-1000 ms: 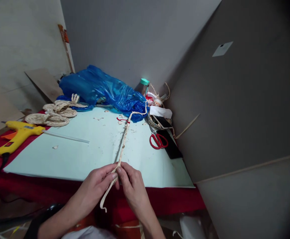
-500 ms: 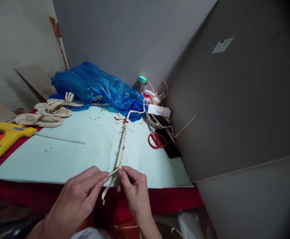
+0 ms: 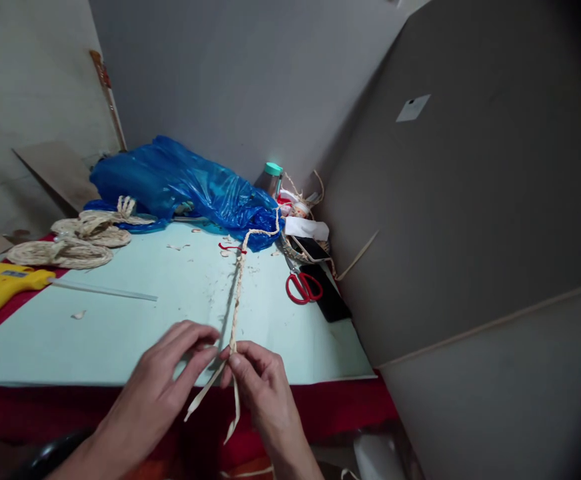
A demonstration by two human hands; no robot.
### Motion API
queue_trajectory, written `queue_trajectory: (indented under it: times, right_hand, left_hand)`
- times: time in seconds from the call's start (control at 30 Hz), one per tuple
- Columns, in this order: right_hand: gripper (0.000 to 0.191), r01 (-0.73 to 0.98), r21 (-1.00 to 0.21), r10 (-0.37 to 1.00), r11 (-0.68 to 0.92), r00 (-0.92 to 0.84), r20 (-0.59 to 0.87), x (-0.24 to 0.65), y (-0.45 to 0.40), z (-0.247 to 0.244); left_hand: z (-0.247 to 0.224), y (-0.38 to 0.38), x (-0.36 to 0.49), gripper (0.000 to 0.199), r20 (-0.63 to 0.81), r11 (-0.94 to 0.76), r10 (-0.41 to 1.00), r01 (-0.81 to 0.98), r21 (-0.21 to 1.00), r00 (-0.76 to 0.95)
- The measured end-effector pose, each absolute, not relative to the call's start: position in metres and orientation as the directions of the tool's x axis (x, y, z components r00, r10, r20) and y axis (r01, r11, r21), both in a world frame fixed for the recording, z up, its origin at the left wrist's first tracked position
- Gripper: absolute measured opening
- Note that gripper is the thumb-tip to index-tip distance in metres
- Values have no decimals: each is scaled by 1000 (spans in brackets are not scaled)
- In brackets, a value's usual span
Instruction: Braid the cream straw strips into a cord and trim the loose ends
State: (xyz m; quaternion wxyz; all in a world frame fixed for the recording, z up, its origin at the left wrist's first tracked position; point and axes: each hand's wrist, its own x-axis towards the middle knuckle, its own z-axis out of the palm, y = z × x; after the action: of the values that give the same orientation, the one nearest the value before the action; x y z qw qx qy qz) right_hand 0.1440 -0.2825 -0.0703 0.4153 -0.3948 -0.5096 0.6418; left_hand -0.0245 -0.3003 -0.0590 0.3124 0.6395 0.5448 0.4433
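A pale plaited cord (image 3: 237, 300) runs from the blue plastic bag down toward me, a red tie around its upper part. My right hand (image 3: 263, 383) pinches its near end between thumb and fingers. Two loose flat strands (image 3: 203, 395) hang below the pinch, one slanting left and the other pointing nearly straight down. Just left of the cord is my left hand (image 3: 168, 370), thumb and fingers apart, with nothing seen between them.
A yellow glue gun (image 3: 8, 287) with a clear stick lies at left, near coiled straw bundles (image 3: 63, 253). The blue bag (image 3: 170, 180) is at the back. Red-handled scissors (image 3: 304, 288) and a black phone-like slab (image 3: 328, 297) lie right, below a cluttered basket (image 3: 295, 250). A grey panel (image 3: 460, 200) bounds the right.
My left hand has let go of the strand it pinched and opened. That strand now hangs down. My right hand keeps its pinch, and the whole view has shifted slightly.
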Motion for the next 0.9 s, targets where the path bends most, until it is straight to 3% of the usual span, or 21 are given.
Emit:
queue_trajectory:
  times: [0.1, 0.2, 0.33, 0.43, 0.53, 0.73, 0.9]
  right_hand:
    - [30, -158, -981, 923, -108, -382, -40, 143, -285, -70]
    - [29, -20, -1000, 925, 7, -379, 14, 146, -288, -66]
    - [31, 300, -927, 933, 224, -340, 115, 152, -298, -66]
    - [28, 529, -734, 905, 425, -241, 350, 150, -308, -75]
    - [29, 695, -524, 819, 491, -164, 550, 139, -319, -88]
    - [34, 799, -321, 685, 509, -149, 714, 118, -332, -111]
    - [42, 732, -137, 549, 668, -359, 755, 126, -335, -123]
  left_hand:
    - [-67, -288, -19, 36, -169, 143, 973, 163, 976, 158]
    - [-73, -284, -13, 44, -306, 309, 916, 32, 951, 258]
    - [-71, -284, -11, 33, -271, 267, 940, 49, 963, 206]
    - [-69, -285, -10, 29, -252, 245, 959, 71, 967, 131]
    - [-71, -287, -7, 27, -226, 223, 973, 65, 973, 51]
    - [-83, -296, -5, 27, -228, 228, 974, -15, 974, -7]
    - [-90, -303, -8, 36, -268, 270, 963, -157, 950, 35]
